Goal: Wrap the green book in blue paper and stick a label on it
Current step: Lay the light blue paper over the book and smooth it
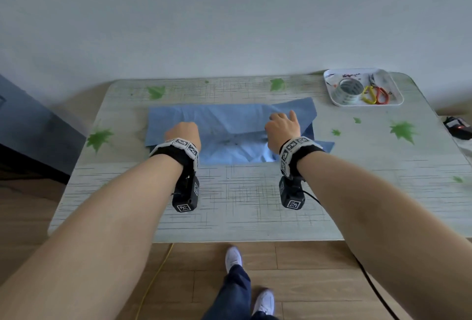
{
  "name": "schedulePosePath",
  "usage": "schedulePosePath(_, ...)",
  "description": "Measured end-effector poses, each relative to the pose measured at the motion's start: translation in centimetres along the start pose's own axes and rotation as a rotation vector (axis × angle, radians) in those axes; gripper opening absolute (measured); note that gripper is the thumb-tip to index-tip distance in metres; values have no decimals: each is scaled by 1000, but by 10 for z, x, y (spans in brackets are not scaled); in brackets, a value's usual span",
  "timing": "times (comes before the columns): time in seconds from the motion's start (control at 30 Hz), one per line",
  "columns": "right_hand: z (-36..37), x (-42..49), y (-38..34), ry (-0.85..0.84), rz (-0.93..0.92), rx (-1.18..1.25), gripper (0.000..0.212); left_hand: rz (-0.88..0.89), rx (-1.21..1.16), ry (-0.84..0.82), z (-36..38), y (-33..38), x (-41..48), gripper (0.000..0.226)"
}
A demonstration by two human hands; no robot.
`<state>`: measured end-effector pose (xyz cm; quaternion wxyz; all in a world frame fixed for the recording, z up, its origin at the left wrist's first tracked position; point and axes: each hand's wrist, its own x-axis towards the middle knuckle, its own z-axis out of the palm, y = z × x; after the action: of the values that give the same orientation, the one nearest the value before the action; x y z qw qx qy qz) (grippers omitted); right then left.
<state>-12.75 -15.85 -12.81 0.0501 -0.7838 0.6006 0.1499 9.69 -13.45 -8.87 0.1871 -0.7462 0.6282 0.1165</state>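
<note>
Paper (229,118), thin, soft and quick to crease, lies rumpled across the desk (242,205) toward 12 o'clock. No green book shows, so it is probably under the hump. At the paper's 8 o'clock edge the left hand (182,132) sits knuckles-up with its fingers hidden, so I cannot tell its grip. At 4 o'clock the right hand (281,128) rests on a folded flap; whether it pinches or presses is unclear. The paper is best taken by the flap edges and pulled taut gently, since it could tear. A tray (329,88) with tape (348,90) and scissors (375,93) waits at 2 o'clock.
</note>
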Motion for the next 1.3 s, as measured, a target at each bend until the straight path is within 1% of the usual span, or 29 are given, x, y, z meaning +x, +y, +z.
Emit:
schedulePosePath(0.13,-2,-5,11,-56,35,15,27,-38,65,0,-3,11,-5,16)
schedulePosePath(0.2,-4,-11,17,-89,65,63,26,-28,93,17,-4,20,-7,15)
schedulePosePath(0.3,-8,-21,28,-96,93,168,29,-14,131,50,-7,30,-10,20)
schedulePosePath(0.37,-9,-30,38,-87,100,172,32,16,146,80,-7,38,-9,24)
schedulePosePath(0.47,-11,-40,58,-86,164,165,34,89,141,71,-11,59,-6,24)
schedulePosePath(0.53,-13,-40,73,-62,182,136,40,127,122,77,-15,76,-1,26)
schedulePosePath(0.6,-12,-39,85,21,180,117,42,172,121,98,-19,92,3,28)
schedulePosePath(0.67,-10,-39,94,60,124,178,37,213,129,92,-18,109,8,29)
schedulePosePath(0.73,-8,-40,89,2,23,291,34,237,127,76,-14,117,9,30)
schedulePosePath(0.8,-8,-40,78,-19,-10,373,28,268,108,82,-11,123,11,27)
schedulePosePath(0.83,-7,-39,73,-14,-19,381,30,284,96,86,-11,125,11,26)
schedulePosePath(0.87,-5,-38,70,-15,-28,351,35,299,85,90,-11,128,10,26)
schedulePosePath(0.93,-2,-38,68,-31,-9,303,44,324,48,92,-14,133,11,26)
schedulePosePath(1.0,-1,-37,75,-44,52,329,42,317,-7,103,-18,133,14,24)
schedulePosePath(1.1,-9,-24,85,-37,98,314,42,267,-121,187,-25,125,19,32)
schedulePosePath(1.2,-22,-7,86,-46,126,268,44,240,-150,413,-22,109,22,37)
schedulePosePath(1.27,-26,0,86,-33,147,276,45,178,-166,555,-11,99,24,43)
schedulePosePath(1.3,-27,1,88,-15,157,293,45,136,-197,595,-4,96,24,49)
